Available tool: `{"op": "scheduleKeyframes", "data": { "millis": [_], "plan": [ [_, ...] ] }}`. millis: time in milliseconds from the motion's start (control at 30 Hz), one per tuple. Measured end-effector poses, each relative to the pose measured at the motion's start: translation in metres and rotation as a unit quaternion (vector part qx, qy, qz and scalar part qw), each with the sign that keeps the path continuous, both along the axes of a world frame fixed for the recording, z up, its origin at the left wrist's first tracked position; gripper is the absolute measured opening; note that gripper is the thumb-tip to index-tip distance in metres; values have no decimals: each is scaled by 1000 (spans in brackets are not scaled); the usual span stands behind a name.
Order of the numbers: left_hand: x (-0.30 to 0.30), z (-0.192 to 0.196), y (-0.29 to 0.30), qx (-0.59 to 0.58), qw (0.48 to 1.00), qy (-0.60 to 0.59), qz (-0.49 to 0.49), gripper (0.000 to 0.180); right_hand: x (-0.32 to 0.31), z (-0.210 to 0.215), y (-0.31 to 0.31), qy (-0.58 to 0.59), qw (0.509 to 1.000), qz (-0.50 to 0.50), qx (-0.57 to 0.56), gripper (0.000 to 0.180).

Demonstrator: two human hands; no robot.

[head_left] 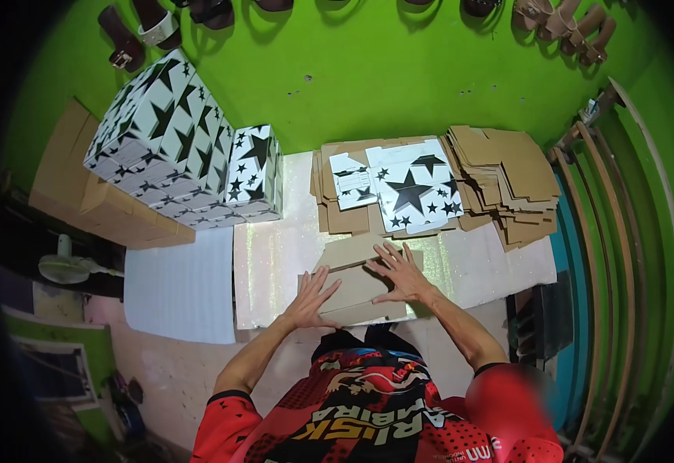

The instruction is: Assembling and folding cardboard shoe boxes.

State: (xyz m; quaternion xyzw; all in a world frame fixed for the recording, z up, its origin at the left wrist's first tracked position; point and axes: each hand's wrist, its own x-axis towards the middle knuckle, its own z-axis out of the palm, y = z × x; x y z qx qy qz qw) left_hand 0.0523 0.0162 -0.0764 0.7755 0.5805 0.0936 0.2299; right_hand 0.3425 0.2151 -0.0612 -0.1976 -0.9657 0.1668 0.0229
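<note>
A flat brown cardboard box blank lies at the table's front edge, plain side up, with a fold line across it. My left hand rests on its left part, fingers stretched out. On its right part, my right hand lies with fingers spread and thumb pointing inward. Neither hand grips anything. Just beyond the blank sits a stack of flat blanks, topped by a white one with black stars.
Brown blanks are piled unevenly at the back right. Folded star-printed boxes stand stacked at the back left, beside a brown carton. A fan is at far left. Sandals hang on the green wall; wooden rails stand at right.
</note>
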Motion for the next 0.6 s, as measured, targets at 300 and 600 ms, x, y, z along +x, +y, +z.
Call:
{"op": "scheduleKeyframes", "data": {
  "millis": [300, 600],
  "plan": [
    [-2, 13, 5, 24, 999, 43, 15, 131, 4, 4, -15, -13, 1000, -14, 8, 109],
    [-16, 36, -44, 27, 995, 74, 68, 83, 65, 29, -23, -17, 999, 40, 10, 68]
  ]
}}
